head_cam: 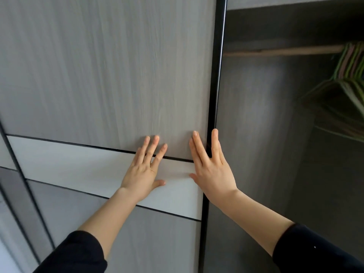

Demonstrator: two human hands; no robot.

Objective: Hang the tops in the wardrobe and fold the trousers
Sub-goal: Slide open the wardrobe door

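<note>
A grey wood-grain sliding wardrobe door (pixel 106 71) with a pale band across its middle fills the left of the view. My left hand (pixel 144 170) lies flat on it with straight, spread fingers. My right hand (pixel 211 166) presses flat at the door's black right edge (pixel 215 95), one finger past the edge. To the right the wardrobe stands open, dark inside. A wooden rail (pixel 281 51) crosses its top, with several green and pink hangers (pixel 348 75) bunched at the far right. No tops or trousers are in sight.
A second door panel with a black frame (pixel 23 186) shows at the lower left. The wardrobe's inner wall (pixel 262 125) is dark grey. A shelf edge (pixel 334 133) appears under the hangers.
</note>
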